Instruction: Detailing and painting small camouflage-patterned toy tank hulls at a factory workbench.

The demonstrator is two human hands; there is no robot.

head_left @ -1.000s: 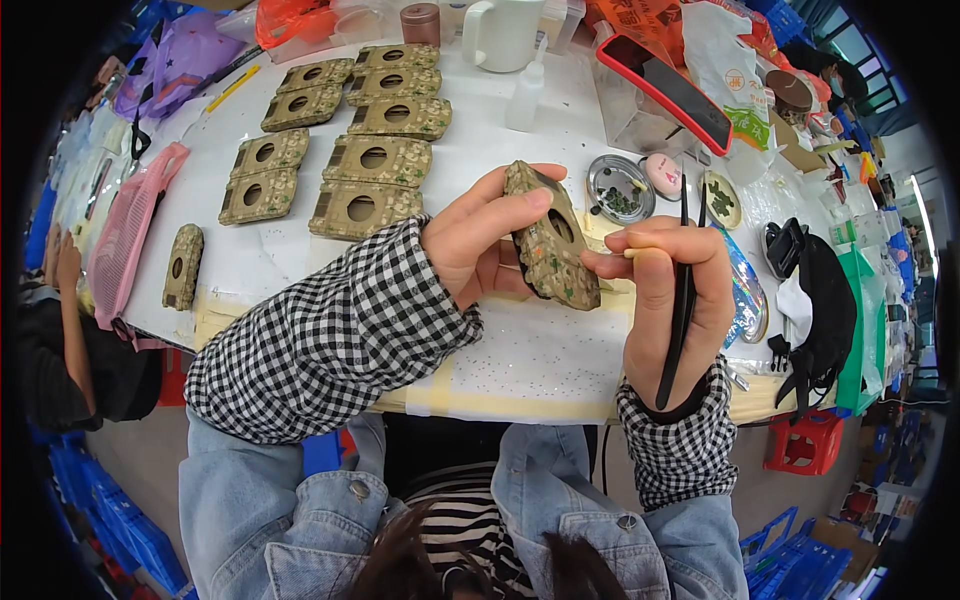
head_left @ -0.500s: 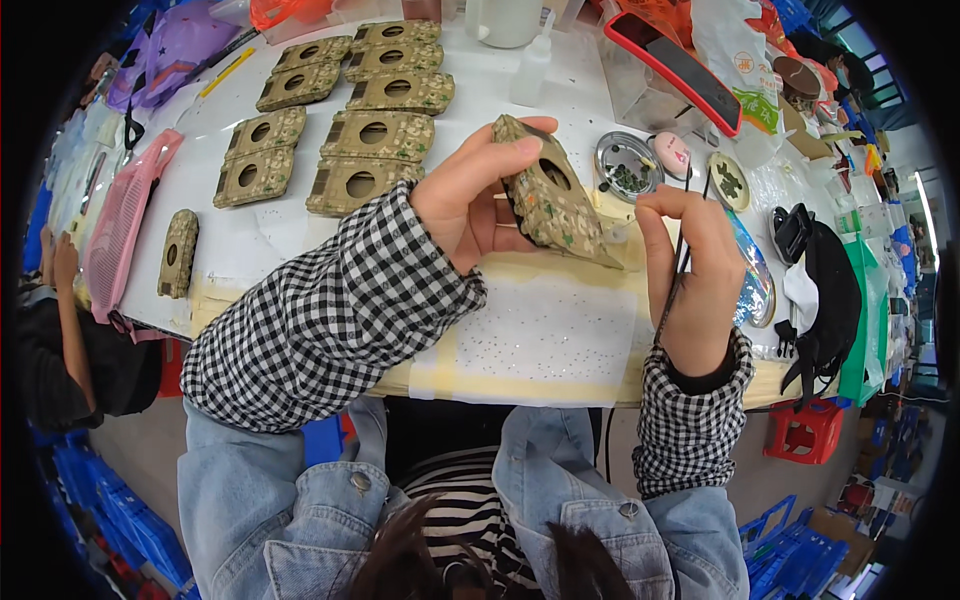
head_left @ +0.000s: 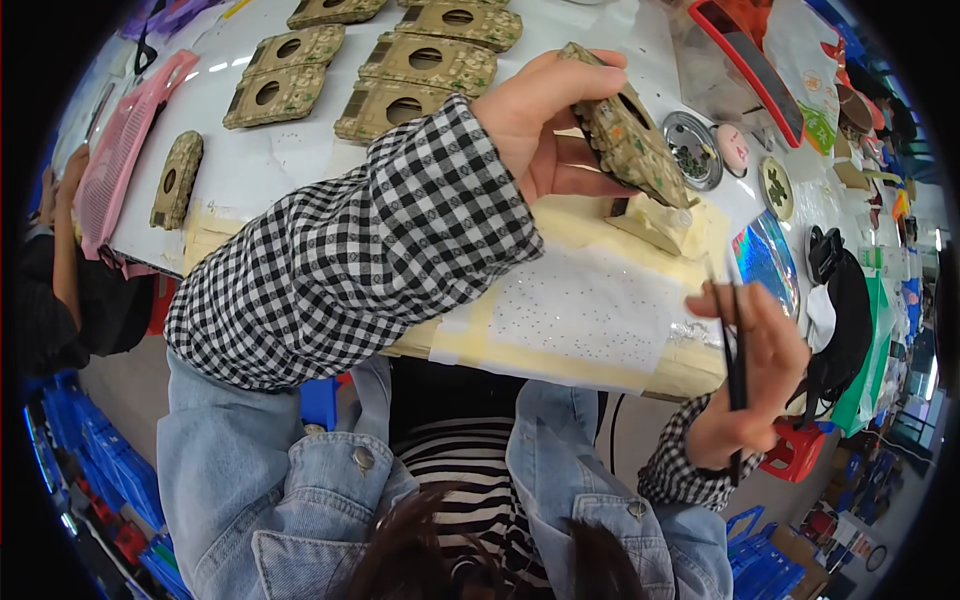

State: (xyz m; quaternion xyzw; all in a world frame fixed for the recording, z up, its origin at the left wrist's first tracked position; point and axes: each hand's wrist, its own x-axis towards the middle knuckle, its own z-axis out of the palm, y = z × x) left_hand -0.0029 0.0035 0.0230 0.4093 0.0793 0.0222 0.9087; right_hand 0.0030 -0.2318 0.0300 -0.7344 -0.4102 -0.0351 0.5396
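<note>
My left hand [head_left: 545, 125] grips a camouflage-painted model tank hull [head_left: 640, 145], its round opening partly turned away. The hull is held tilted above the table, over a cream-coloured block [head_left: 660, 228]. Off to the right, near the table's front edge, my right hand [head_left: 765, 385] is closed on black tweezers [head_left: 737, 365]. Their tips point up and away from me, apart from the hull. Whether anything sits between the tips is too blurred to see. Beyond the hull lie a round clear dish [head_left: 692, 150] with small dark green pieces and a pale oval dish [head_left: 776, 188] with green pieces.
Several similar hulls [head_left: 430, 62] stand in rows at the back left; one hull [head_left: 177, 180] stands alone. A pink mesh basket [head_left: 135, 150] lies at the left edge, near another person's arm [head_left: 68, 220]. A red-cased phone [head_left: 748, 70] leans at the back right. A black bag [head_left: 850, 320] lies far right.
My right hand has moved from beside the hull toward the front right, and the tweezers now point up from it. My left hand still holds the hull. The whole view has shifted.
</note>
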